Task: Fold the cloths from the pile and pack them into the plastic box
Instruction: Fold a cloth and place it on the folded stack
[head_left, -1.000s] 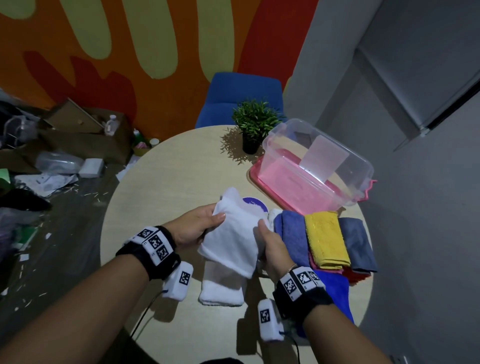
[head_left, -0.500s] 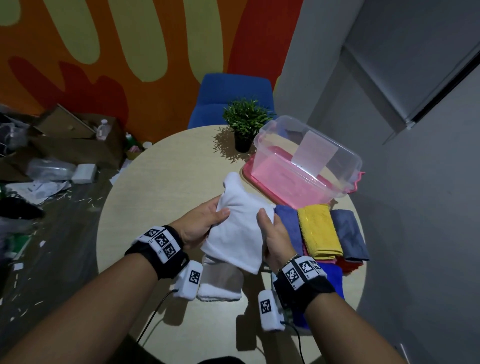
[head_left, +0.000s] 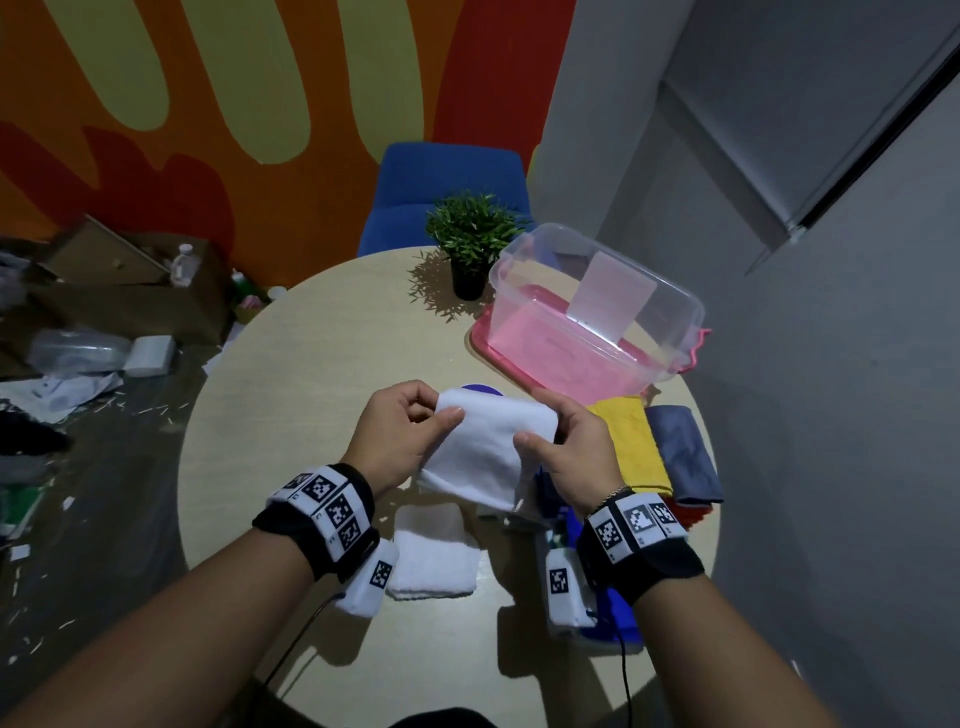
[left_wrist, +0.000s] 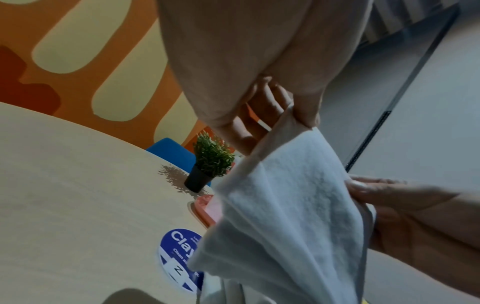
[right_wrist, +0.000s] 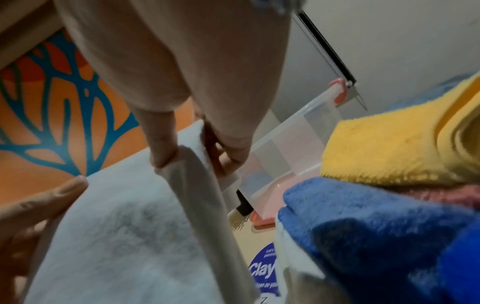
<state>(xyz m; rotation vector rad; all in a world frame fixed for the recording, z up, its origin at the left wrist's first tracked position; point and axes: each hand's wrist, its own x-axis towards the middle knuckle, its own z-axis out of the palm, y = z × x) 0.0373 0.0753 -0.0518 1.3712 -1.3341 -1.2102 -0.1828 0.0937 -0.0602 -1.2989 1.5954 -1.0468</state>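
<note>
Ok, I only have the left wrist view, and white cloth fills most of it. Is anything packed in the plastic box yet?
Observer: No cloth shows inside the clear plastic box.
Operator: Any cloth folded already?
Observer: One folded white cloth lies on the table, nearer the person than the held white cloth.
Operator: What is left in the pile?
Observer: A yellow cloth, a grey cloth and a blue cloth, beside the right hand.

A cloth (head_left: 485, 452) hangs between both hands above the worktop (head_left: 311, 364); a folded cloth (head_left: 434, 553) lies beneath, the pile (head_left: 654, 447) to its right, plastic box (head_left: 597, 317) behind the pile, potted plant (head_left: 470, 241) left of the box.
</note>
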